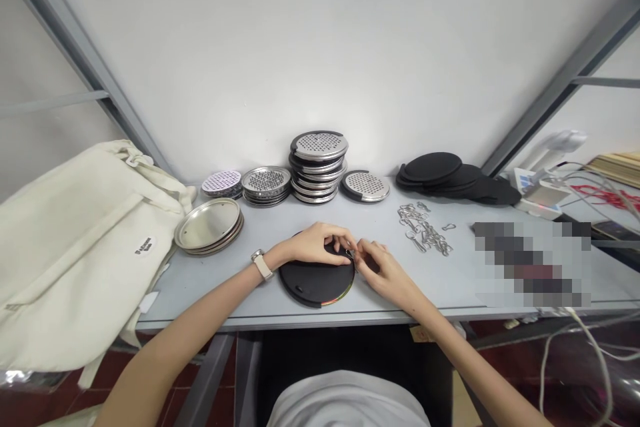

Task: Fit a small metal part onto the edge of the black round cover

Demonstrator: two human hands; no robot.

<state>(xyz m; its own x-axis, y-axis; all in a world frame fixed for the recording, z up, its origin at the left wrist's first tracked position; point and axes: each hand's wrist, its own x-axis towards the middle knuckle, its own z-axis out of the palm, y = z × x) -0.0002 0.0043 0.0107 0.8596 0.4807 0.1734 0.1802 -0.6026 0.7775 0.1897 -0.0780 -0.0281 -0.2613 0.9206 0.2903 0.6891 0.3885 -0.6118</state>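
My left hand [313, 244] lies over the top edge of a round black disc [313, 285], its fingers curled around the rim. The disc lies flat on the table, with thin red, yellow and green layers showing along its lower right edge. My right hand [380, 267] comes in from the right, and its fingertips pinch a small metal ring [349, 254] at the disc's rim. The fingers of both hands nearly meet there and partly hide the ring.
The grey table [240, 287] holds a pile of metal key rings [423, 230] to the right, with stacks of perforated steel discs [317, 167] and plain metal lids [209, 227] behind. Black discs [440, 177] lie back right, and a cream canvas bag [75, 240] lies left.
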